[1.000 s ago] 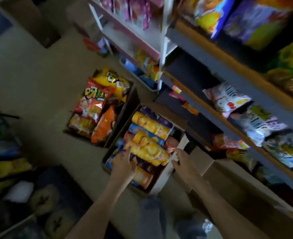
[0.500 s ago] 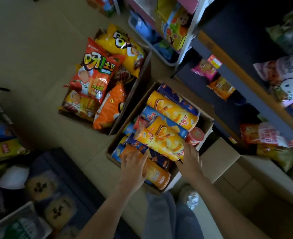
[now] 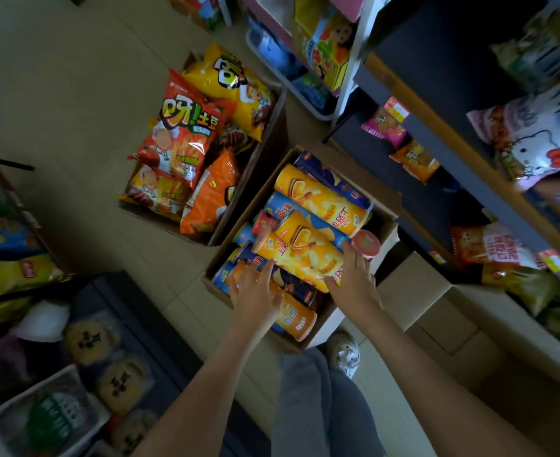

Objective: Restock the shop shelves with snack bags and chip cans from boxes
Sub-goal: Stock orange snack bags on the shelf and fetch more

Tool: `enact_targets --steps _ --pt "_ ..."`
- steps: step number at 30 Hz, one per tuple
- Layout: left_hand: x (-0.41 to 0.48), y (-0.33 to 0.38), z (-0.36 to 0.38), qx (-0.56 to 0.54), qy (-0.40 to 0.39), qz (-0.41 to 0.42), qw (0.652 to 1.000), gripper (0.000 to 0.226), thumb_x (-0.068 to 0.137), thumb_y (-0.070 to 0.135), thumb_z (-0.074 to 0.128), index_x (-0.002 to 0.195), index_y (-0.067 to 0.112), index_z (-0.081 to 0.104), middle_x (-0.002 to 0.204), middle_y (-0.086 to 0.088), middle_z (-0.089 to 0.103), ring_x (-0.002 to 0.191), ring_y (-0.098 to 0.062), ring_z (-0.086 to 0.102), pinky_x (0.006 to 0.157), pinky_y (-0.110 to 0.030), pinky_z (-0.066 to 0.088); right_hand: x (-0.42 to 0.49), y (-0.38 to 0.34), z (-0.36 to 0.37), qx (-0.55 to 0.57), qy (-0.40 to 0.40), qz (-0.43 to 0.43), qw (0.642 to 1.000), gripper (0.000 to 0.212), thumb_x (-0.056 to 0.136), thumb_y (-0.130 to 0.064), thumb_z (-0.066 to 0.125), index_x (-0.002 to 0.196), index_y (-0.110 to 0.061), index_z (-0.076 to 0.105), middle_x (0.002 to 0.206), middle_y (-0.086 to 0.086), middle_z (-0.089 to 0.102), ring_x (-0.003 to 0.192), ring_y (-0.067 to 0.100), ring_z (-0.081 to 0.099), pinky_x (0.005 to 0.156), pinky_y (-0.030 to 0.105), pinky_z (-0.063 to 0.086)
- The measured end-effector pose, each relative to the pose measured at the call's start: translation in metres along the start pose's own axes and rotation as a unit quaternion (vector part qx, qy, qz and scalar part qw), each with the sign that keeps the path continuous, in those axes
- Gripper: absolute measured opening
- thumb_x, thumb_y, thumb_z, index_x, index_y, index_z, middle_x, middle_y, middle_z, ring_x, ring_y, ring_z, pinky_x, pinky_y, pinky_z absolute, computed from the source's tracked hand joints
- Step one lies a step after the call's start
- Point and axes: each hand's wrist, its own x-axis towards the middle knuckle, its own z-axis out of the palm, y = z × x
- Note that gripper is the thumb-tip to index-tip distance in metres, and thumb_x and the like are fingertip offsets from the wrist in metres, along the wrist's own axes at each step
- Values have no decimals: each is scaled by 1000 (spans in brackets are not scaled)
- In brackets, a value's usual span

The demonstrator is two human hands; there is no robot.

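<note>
An open cardboard box (image 3: 385,223) on the floor holds several chip cans lying on their sides, yellow, blue and orange. My left hand (image 3: 254,291) rests with spread fingers on the orange can (image 3: 294,316) at the box's near end. My right hand (image 3: 354,279) grips the right end of the top yellow can (image 3: 300,253), thumb on its near side and fingers over it. A second box (image 3: 256,173) to the left holds snack bags, with a red bag (image 3: 182,136) on top of them.
Dark shelves (image 3: 453,153) with snack bags run along the right, and a white rack (image 3: 347,61) stands behind them. A closed cardboard box (image 3: 437,311) lies at the lower right. More stocked shelving (image 3: 11,258) lines the left. My shoe (image 3: 343,352) is beside the can box.
The view swung down from the shelves onto the boxes. Both hands came down onto the cans; the right one closed on the top yellow can's end.
</note>
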Motion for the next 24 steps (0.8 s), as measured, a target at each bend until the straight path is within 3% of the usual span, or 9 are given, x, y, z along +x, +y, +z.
enact_targets --steps 3,7,10,12,14,19,24 --pt "-13 13 -29 -70 36 -16 997 69 94 37 58 153 29 23 150 -4 37 141 -24 30 116 -46 24 -14 -22 -27 31 2 -20 999 76 93 -23 61 151 -16 13 150 11 27 139 30 28 110 49 34" --pt "-21 24 -78 -192 45 -27 980 73 93 32 62 154 26 22 146 -9 39 123 -26 50 95 -42 48 -25 -57 -59 34 -3 -42 999 77 96 -27 57 153 -18 7 155 8 21 143 29 21 112 45 29" --pt "-1 16 -115 -254 55 -33 965 73 92 37 62 153 24 25 146 -12 38 127 -31 47 97 -47 48 -19 -85 -69 55 -1 -56 997 77 97 -29 56 153 -21 5 156 6 19 143 26 20 110 41 30" --pt "25 1 -138 -256 72 -41 963 71 94 34 61 153 22 24 147 -12 36 132 -32 40 98 -40 46 -8 -103 -67 75 0 -62 995 77 96 -28 57 154 -22 6 156 5 18 144 25 19 109 40 31" --pt "55 -22 -157 -233 98 -52 966 72 94 31 62 154 21 23 148 -14 36 134 -32 36 95 -37 41 9 -121 -57 87 -13 -65 994 78 96 -28 57 154 -22 5 158 2 15 145 24 17 109 38 30" --pt "145 -94 -192 -149 151 -47 976 68 92 28 60 152 21 28 141 -22 40 129 -39 40 101 -46 41 77 -173 -10 137 -10 -42 990 81 93 -27 63 154 -26 10 155 0 22 140 23 28 103 36 38" --pt "237 -155 -215 -62 174 7 983 76 84 43 61 151 27 28 141 -22 43 127 -42 43 104 -47 40 150 -229 50 137 -6 -21 990 86 91 -27 66 154 -19 8 158 5 19 145 26 21 116 40 26"
